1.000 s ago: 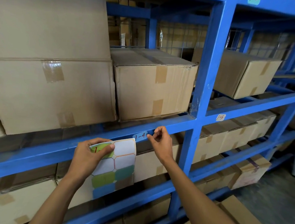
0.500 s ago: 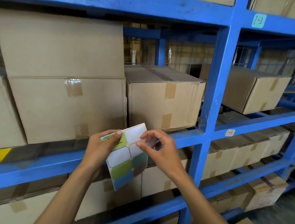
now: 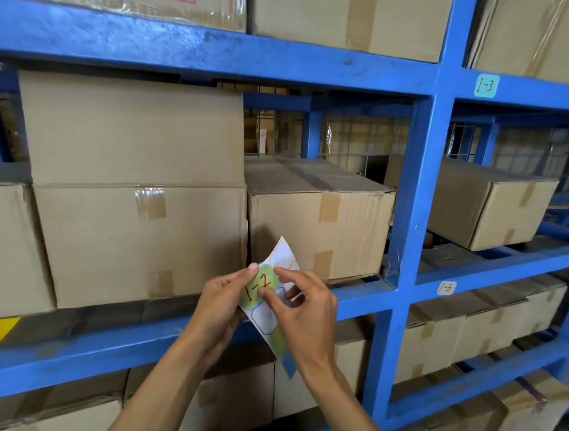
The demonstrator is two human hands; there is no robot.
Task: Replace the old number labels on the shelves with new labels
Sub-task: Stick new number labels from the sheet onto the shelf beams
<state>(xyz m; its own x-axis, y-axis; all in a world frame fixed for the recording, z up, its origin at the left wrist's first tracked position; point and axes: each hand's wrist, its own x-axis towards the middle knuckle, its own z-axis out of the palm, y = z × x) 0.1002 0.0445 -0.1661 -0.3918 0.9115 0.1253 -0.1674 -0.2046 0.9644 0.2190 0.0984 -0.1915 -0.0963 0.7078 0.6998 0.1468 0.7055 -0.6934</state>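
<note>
Left hand: the left hand [image 3: 224,299] grips the sticker sheet [image 3: 270,303] by its edge, thumb lying on the green label.
Right hand: the right hand [image 3: 306,306] has come off the shelf beam, where it was a second ago; its fingers [image 3: 279,272] now pinch at the green "1-2" label [image 3: 259,287], seemingly to peel it.
Meaning: the picking at the old tag is over; a new label is being lifted, not yet stuck on.
Behind the fingers: the blue shelf beam [image 3: 358,299] and a taped carton [image 3: 317,218].
Farther right: "1-5" label [image 3: 446,288] on the beam.
Up and right: teal "1-3" label [image 3: 486,85].
</note>
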